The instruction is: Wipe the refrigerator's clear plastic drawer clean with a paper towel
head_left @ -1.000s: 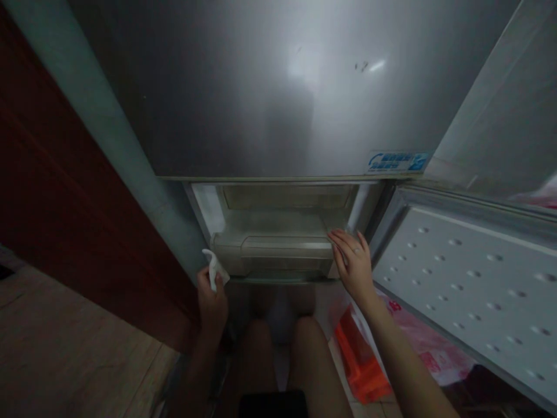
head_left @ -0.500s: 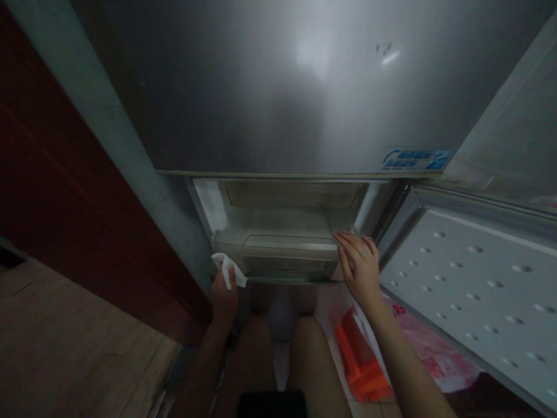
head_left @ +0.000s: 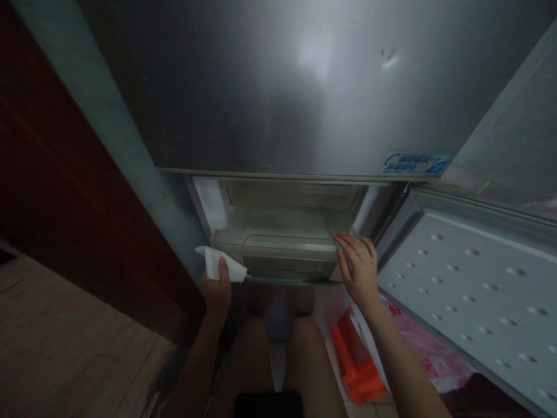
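My left hand (head_left: 216, 289) is closed on a folded white tissue (head_left: 224, 266), thumb on top, just in front of the left end of a freezer drawer (head_left: 289, 244). The drawer is pulled partly out of the lower compartment of a refrigerator (head_left: 282, 93). My right hand (head_left: 359, 261) grips the drawer's front right corner, its fingers bent over the top edge. Dim light hides what the drawer may hold.
The lower freezer door (head_left: 474, 290) stands wide on the right. Beneath it lie an orange plastic object (head_left: 357, 360) and a pink-and-white plastic bag (head_left: 439, 354). A dark red wooden panel (head_left: 87, 232) rises at the left, beside the tiled floor (head_left: 73, 337).
My left hand with the tissue has moved a little left, away from the drawer front, and the tissue shows more spread out. My right hand stays at the drawer's corner.
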The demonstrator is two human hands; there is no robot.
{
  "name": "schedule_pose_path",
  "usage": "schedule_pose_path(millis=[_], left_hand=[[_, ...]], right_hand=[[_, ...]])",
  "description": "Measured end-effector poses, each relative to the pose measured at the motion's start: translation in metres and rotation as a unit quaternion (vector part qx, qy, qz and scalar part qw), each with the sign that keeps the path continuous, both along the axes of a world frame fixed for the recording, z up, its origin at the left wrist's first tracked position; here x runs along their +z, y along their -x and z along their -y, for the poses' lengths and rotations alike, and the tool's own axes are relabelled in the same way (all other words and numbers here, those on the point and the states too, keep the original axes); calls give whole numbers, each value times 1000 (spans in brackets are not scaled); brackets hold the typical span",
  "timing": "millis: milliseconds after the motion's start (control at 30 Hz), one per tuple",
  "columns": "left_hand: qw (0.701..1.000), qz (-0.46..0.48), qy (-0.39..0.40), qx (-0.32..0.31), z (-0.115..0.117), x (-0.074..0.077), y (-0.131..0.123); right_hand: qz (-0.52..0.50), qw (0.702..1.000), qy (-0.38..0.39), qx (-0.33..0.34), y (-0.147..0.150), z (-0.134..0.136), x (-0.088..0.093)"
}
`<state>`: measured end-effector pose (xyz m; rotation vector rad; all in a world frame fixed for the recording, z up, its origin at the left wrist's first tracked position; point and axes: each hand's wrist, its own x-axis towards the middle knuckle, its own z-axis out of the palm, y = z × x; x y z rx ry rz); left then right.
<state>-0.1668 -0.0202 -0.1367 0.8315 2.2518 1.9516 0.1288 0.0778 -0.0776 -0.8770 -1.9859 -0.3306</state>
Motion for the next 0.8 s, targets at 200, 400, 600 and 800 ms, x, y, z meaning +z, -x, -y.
schedule_pose_path(millis=[200,400,600,800], left_hand=[[970,-233,-27,-67,-15,-33,-4],[964,-256,5,-79,2,-26,10],[963,-267,6,-41,3,-19,20],[938,-337,-13,-82,-23,-26,-23]], right_hand=[[-7,1000,-9,-14,3,0,0],[-3,1000,-5,-17,4,0,0],[-7,1000,-4,-13,3,1,-1],[25,999,22,21,-8,1,3]])
